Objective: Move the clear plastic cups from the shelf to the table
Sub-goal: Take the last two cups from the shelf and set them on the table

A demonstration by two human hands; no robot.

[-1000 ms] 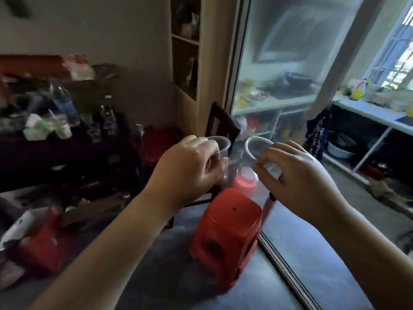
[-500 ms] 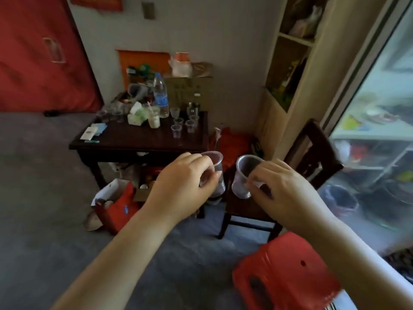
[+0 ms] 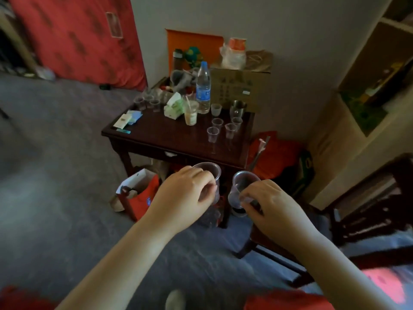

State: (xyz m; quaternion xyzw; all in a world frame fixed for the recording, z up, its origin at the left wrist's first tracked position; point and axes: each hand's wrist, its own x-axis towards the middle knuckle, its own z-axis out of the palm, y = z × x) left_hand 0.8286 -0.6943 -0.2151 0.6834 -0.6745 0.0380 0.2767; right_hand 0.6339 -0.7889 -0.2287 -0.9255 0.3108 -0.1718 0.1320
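My left hand (image 3: 183,195) grips a clear plastic cup (image 3: 211,170) by its side, held upright in front of me. My right hand (image 3: 271,205) holds a second clear plastic cup (image 3: 242,182), tilted slightly left. Both cups hover over the floor, just short of the front edge of the dark wooden table (image 3: 165,135). On the table's right part stand several small clear cups (image 3: 223,128), and several more stand at its back left (image 3: 148,102). The shelf unit (image 3: 366,104) rises at the right.
The table also carries a water bottle (image 3: 203,88), a drink cup with a straw (image 3: 191,113), tissue packs and papers. A cardboard box (image 3: 241,90) sits behind. A red paper bag (image 3: 139,195) lies under the table, a dark chair (image 3: 368,209) stands right, and something red fills the lower right.
The view has swung left and drawn closer to the table. Both hands keep their cups, now just before the table's front edge; the red stool has dropped to the bottom edge.
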